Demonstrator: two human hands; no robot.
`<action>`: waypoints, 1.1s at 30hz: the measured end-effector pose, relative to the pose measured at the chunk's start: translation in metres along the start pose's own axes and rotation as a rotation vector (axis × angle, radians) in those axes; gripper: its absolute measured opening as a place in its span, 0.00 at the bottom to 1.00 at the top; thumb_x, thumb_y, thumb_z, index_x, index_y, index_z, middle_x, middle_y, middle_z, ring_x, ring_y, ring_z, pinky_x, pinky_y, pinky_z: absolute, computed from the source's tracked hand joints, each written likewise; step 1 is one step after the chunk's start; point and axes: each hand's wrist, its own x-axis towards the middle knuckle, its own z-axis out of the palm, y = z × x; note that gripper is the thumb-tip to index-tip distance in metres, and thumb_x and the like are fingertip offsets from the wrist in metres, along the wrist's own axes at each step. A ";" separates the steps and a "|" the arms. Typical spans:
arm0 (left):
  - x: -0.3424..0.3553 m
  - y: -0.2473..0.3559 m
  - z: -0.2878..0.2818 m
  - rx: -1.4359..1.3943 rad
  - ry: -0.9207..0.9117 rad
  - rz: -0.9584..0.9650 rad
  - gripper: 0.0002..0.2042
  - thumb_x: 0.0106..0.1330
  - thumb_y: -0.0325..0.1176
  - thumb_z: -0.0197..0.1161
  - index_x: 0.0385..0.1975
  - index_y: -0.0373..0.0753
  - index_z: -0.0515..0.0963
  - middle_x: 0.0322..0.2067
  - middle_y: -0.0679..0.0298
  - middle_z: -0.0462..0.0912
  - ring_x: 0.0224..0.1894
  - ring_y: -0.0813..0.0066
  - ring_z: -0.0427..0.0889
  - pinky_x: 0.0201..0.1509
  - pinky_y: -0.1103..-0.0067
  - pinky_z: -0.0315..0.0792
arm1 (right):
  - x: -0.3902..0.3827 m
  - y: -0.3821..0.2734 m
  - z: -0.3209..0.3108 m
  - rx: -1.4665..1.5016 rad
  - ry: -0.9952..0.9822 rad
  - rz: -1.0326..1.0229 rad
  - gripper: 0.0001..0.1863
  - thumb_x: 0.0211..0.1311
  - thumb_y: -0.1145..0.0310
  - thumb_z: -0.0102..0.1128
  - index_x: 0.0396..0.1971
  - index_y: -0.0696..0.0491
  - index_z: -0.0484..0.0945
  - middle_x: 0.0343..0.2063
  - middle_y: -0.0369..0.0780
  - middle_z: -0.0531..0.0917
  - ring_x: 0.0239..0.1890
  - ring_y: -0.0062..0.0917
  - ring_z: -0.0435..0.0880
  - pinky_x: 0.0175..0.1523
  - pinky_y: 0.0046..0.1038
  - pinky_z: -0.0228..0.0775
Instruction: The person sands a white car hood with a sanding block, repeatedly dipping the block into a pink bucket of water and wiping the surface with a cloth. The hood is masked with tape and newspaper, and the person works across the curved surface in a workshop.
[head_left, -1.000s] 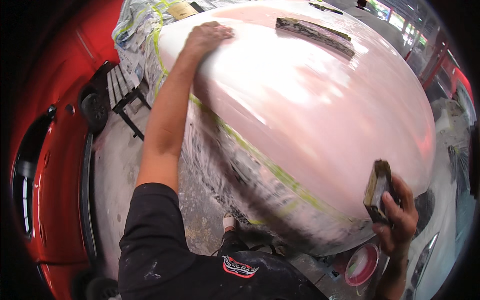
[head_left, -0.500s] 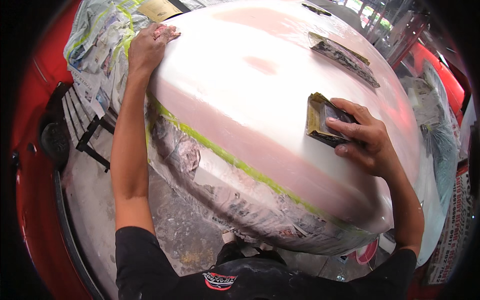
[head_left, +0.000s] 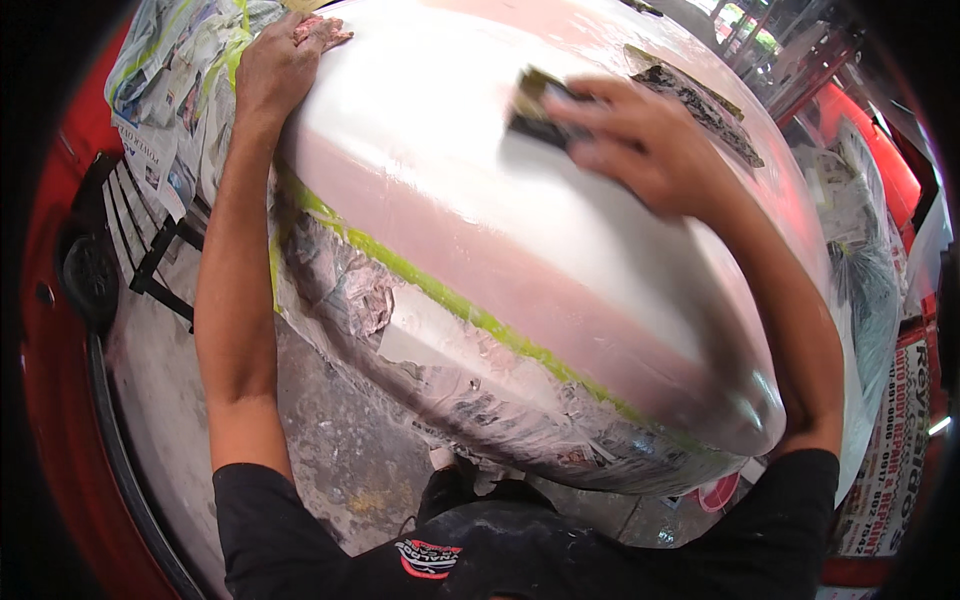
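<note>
My hands are apart, both over a rounded panel (head_left: pixel 430 110) patched in white and pale pink. My left hand (head_left: pixel 275 72) is at the panel's far left edge, its fingers bent around a crumpled pink rag (head_left: pixel 322 34), part of which sticks out toward the panel. My right hand (head_left: pixel 648 145) is over the middle of the panel and blurred; its fingers grip a dark sanding block (head_left: pixel 540 108) with a yellowish edge, and I cannot tell whether the block's whole face touches the surface. Just beyond that hand, to the right, a longer mottled block (head_left: pixel 716 118) lies on the panel. A strip of green tape (head_left: pixel 430 283) follows the panel's near edge, with wrinkled paper (head_left: pixel 440 365) hanging below it. More newspaper (head_left: pixel 185 110) and tape cover what stands at the left, near a slatted stand (head_left: pixel 150 225) and a red car (head_left: pixel 75 430). Clear plastic (head_left: pixel 872 290) drapes something on the right. Low down, a pink bucket (head_left: pixel 717 492) shows partly behind the panel.
</note>
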 end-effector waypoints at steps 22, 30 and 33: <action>0.005 0.024 -0.001 -0.161 -0.057 -0.250 0.12 0.63 0.33 0.58 0.34 0.35 0.89 0.40 0.57 0.90 0.45 0.59 0.88 0.52 0.72 0.79 | 0.039 -0.011 0.003 -0.010 -0.055 -0.136 0.21 0.67 0.54 0.64 0.59 0.35 0.84 0.61 0.48 0.79 0.54 0.44 0.83 0.60 0.41 0.73; -0.009 0.023 -0.015 -0.009 0.027 -0.079 0.12 0.63 0.33 0.58 0.35 0.34 0.87 0.39 0.53 0.89 0.44 0.55 0.88 0.52 0.69 0.79 | -0.016 -0.044 -0.006 0.039 -0.069 -0.235 0.21 0.64 0.61 0.69 0.57 0.34 0.85 0.60 0.47 0.79 0.55 0.44 0.81 0.59 0.43 0.74; -0.006 0.020 -0.018 0.057 0.054 -0.192 0.13 0.63 0.33 0.57 0.34 0.35 0.88 0.42 0.53 0.88 0.46 0.54 0.87 0.53 0.69 0.78 | 0.016 -0.037 0.007 -0.058 -0.042 -0.287 0.20 0.64 0.58 0.69 0.57 0.35 0.85 0.61 0.46 0.79 0.55 0.44 0.81 0.58 0.43 0.74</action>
